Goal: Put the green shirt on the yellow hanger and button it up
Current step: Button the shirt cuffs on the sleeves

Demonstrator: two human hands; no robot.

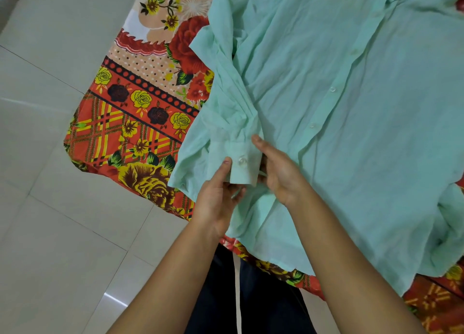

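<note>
Green shirt (351, 107) cuff (242, 161) between hands (251, 180)

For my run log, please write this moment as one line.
stage: working on sleeve cuff | left hand: holds cuff | right hand: holds cuff | shirt: on bed sheet | hanger: not visible

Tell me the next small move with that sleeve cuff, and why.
Probably let go of the cuff and lay the sleeve flat: its button looks done, with the left hand and right hand pinching its two sides. The green shirt lies rumpled on the floral bedsheet; no hanger shows.
</note>
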